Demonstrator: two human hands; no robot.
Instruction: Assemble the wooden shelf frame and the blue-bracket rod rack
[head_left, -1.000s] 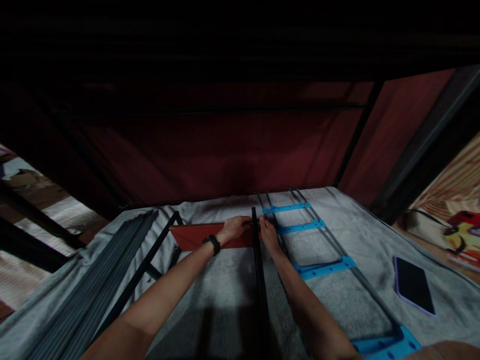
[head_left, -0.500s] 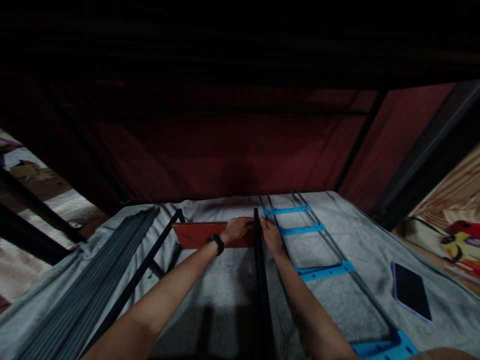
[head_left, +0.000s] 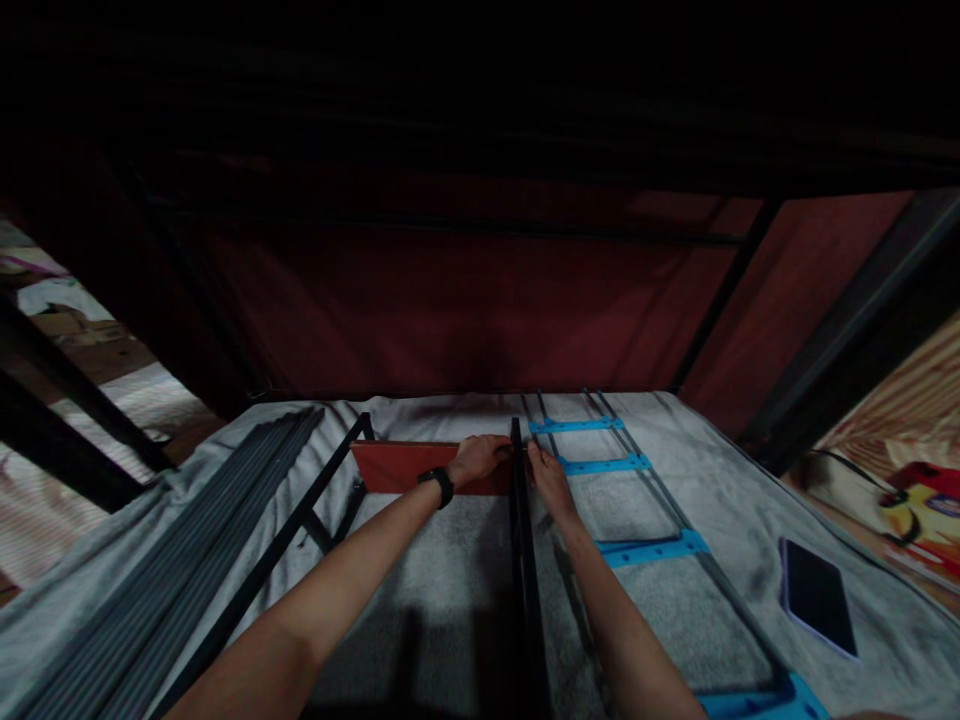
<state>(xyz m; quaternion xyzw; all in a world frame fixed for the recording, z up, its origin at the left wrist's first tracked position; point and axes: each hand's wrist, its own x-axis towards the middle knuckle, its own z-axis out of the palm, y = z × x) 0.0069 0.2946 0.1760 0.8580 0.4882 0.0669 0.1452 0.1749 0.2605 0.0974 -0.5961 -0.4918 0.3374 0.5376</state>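
Observation:
A red-brown board [head_left: 405,470] stands on edge between two black metal frame bars. My left hand [head_left: 478,458], with a dark watch on its wrist, is closed at the board's right end, against the inner side of the right black bar [head_left: 529,590]. Its fingertips are partly hidden. Across that bar, my right hand [head_left: 549,474] pinches a small thin piece, perhaps a screw, pointing at the bar near its far end. The left black bar [head_left: 277,555] slants down toward me, with a short crosspiece.
Several grey tubes [head_left: 202,530] lie at the left on a grey cloth [head_left: 442,560]. At the right lies a ladder-like frame of rods with blue connectors [head_left: 652,548]. A phone [head_left: 817,597] rests beyond it. A dark red panel [head_left: 465,310] closes off the back.
My right fingers have drawn slightly away from the bar, and a thin piece now shows between them and it. My left hand stays at the board's end. The view has shifted slightly.

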